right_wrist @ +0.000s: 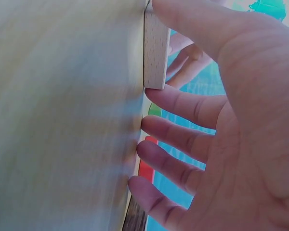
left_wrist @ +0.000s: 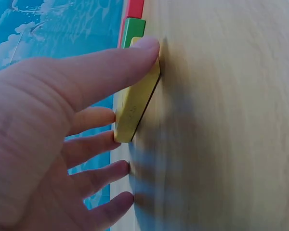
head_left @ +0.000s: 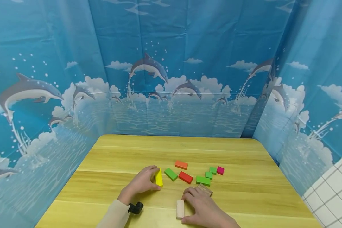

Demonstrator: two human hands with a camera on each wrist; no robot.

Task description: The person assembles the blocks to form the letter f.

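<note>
My left hand (head_left: 143,181) pinches a yellow block (head_left: 158,177) on the table, thumb at its near end and fingertips at its far end. In the left wrist view that yellow block (left_wrist: 137,98) spans the gap between thumb and index finger. With thumb and index finger, my right hand (head_left: 200,204) holds a plain wooden block (head_left: 180,209) by its two ends. The right wrist view shows this wooden block (right_wrist: 155,50) on the tabletop, the other fingers spread below it. Beyond the right hand's knuckles lies a brown wooden block (head_left: 205,189), partly hidden.
Past the hands lie a green block (head_left: 171,174), a red block (head_left: 185,177) and an orange block (head_left: 181,164). Farther right are a longer green block (head_left: 203,180), two small green cubes (head_left: 212,170) and a magenta cube (head_left: 220,170). A dolphin-print curtain (head_left: 171,117) surrounds the wooden table (head_left: 125,148).
</note>
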